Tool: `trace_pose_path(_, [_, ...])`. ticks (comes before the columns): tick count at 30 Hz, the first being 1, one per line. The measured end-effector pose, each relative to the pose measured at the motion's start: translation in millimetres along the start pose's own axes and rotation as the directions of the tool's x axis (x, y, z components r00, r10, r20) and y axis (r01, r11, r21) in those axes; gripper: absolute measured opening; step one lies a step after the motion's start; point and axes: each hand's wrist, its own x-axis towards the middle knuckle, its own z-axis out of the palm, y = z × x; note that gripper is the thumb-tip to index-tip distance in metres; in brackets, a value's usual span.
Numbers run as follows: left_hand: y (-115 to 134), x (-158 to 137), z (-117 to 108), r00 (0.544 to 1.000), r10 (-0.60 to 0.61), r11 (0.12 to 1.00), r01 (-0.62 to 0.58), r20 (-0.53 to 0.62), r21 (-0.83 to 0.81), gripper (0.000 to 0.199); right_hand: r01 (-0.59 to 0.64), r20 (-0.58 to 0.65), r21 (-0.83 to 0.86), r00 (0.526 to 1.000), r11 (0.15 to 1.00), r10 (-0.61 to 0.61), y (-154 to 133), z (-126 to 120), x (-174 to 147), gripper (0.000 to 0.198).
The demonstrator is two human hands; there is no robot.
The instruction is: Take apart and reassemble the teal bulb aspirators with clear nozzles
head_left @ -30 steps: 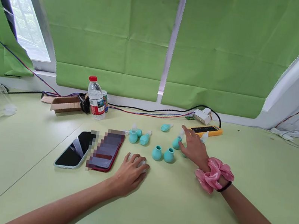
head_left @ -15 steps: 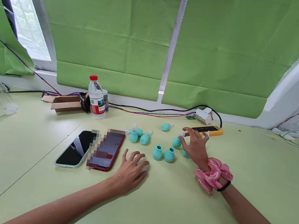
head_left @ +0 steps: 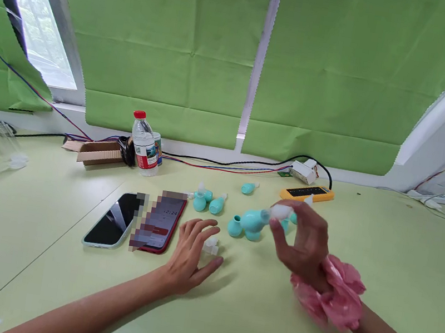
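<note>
My right hand (head_left: 299, 238) pinches a teal bulb syringe (head_left: 254, 220) by its whitish nozzle (head_left: 280, 212), tilted on its side above the table. Behind and below it stand teal bulbs without nozzles, one bulb (head_left: 235, 226) plainly showing its open neck. Fingers apart and holding nothing, my left hand (head_left: 194, 255) hovers beside some small translucent white pieces (head_left: 210, 245). Beyond it, a bulb syringe with its nozzle upright (head_left: 199, 202) and a tilted one (head_left: 216, 205) sit close together. Another bulb syringe (head_left: 248, 188) lies farther back. More teal bulbs are partly hidden behind my right hand.
Left of my left hand lie a red-cased phone (head_left: 162, 224) and a pale-cased phone (head_left: 110, 222). Along the back are a water bottle (head_left: 145, 148), an open cardboard box (head_left: 100, 154), a yellow power strip (head_left: 306, 193) and cables. Clear containers (head_left: 1, 145) stand far left.
My right hand has lifted a bulb syringe by its nozzle and brought it nearer, tipping it sideways. My left hand has risen and spread, uncovering the translucent pieces.
</note>
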Motion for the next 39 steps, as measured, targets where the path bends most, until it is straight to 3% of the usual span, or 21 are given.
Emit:
trace_pose_path(2, [4.3, -2.7, -0.1, 0.999, 0.031, 0.999, -0.03, 0.02, -0.036, 0.045, -0.058, 0.177, 0.041, 0.983, 0.997, 0.05, -24.6, 0.1, -4.8, 0.046])
trace_pose_path(5, [12.5, -7.6, 3.6, 0.989, 0.116, 0.993, -0.113, 0.088, -0.038, 0.04, -0.203, 0.404, 0.151, 0.906, 0.968, 0.127, -49.7, 5.5, -16.0, 0.045])
trace_pose_path(8, [19.6, -11.6, 7.4, 0.984, 0.166, 0.986, -0.164, 0.069, -0.035, 0.036, -0.435, 0.489, 0.23, 0.825, 0.871, 0.282, -57.7, 14.4, -28.1, 0.032])
trace_pose_path(10, [21.6, -11.7, 7.1, 0.987, 0.153, 0.987, -0.149, 0.055, -0.068, 0.033, -0.507, 0.531, 0.245, 0.783, 0.826, 0.323, -56.6, 19.7, -34.1, 0.022])
trace_pose_path(13, [18.5, -7.5, 2.7, 0.998, 0.024, 0.984, -0.013, 0.061, -0.176, 0.02, -0.522, 0.598, 0.239, 0.743, 0.819, 0.299, -51.8, 24.5, -38.1, 0.022])
trace_pose_path(17, [7.3, -0.9, -1.4, 0.962, -0.274, 0.924, 0.265, 0.008, -0.274, 0.03, -0.471, 0.663, 0.249, 0.72, 0.846, 0.206, -47.6, 26.1, -38.8, 0.023])
trace_pose_path(19, [3.3, -0.2, -0.3, 0.968, -0.25, 0.935, 0.249, 0.031, -0.252, 0.032, -0.45, 0.678, 0.251, 0.713, 0.857, 0.176, -46.9, 26.6, -41.3, 0.022])
trace_pose_path(23, [3.5, -1.9, 5.1, 0.986, -0.088, 0.952, 0.125, 0.141, -0.28, 0.036, -0.444, 0.662, 0.197, 0.718, 0.874, 0.215, -45.3, 27.9, -50.7, 0.013])
trace_pose_path(26, [6.1, -1.4, 8.1, 0.962, -0.166, 0.854, 0.25, 0.218, -0.455, 0.04, -0.446, 0.638, 0.188, 0.732, 0.875, 0.237, -44.6, 27.6, -54.9, 0.009])
trace_pose_path(30, [2.6, 3.1, 5.7, 0.874, -0.363, 0.688, 0.485, 0.323, -0.539, 0.044, -0.402, 0.652, 0.22, 0.738, 0.889, 0.173, -48.0, 24.4, -53.8, 0.013])
trace_pose_path(32, [-3.6, 6.4, 1.7, 0.91, -0.361, 0.77, 0.415, 0.206, -0.485, 0.043, -0.375, 0.668, 0.23, 0.732, 0.898, 0.135, -51.0, 22.7, -53.1, 0.014])
trace_pose_path(35, [-16.0, 11.3, -2.5, 0.976, -0.209, 0.956, 0.216, 0.053, -0.199, 0.032, -0.339, 0.663, 0.233, 0.741, 0.911, 0.106, -53.4, 21.8, -53.3, 0.015])
trace_pose_path(39, [-28.5, 13.3, 3.4, 0.972, -0.19, 0.967, 0.16, 0.141, 0.197, 0.019, -0.287, 0.693, 0.191, 0.716, 0.939, 0.078, -50.1, 24.3, -53.9, 0.015])
